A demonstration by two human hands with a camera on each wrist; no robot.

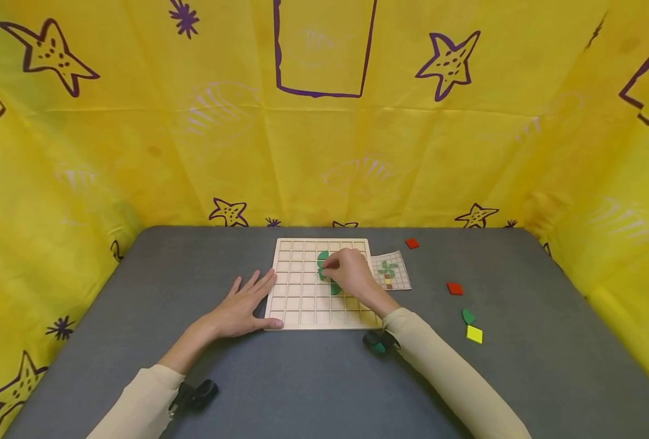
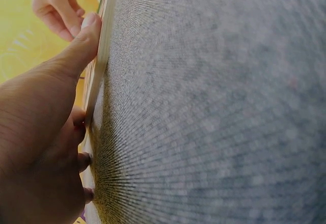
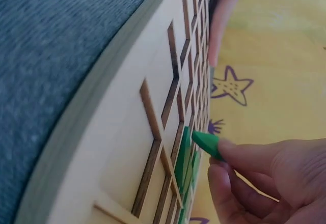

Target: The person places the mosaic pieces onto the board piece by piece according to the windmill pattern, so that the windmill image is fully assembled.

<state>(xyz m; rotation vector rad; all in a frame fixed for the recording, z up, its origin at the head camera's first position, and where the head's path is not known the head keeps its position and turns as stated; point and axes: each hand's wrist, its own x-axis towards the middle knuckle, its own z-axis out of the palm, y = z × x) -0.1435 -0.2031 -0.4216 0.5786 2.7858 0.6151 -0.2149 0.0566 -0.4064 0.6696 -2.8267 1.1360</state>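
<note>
Right hand (image 1: 352,273) pinches a green piece (image 3: 205,143), left hand (image 1: 240,311) splayed against the board (image 1: 302,308); green tiles (image 1: 335,288) are in, red tiles (image 1: 455,289) and a yellow tile (image 1: 474,334) wait right of both hands.

A dark grey tabletop (image 1: 291,378) is enclosed at the back and sides by yellow fabric drapes (image 1: 308,140) — printed with purple-outlined starfish (image 1: 449,66) and pale fish skeletons (image 1: 215,110).
</note>
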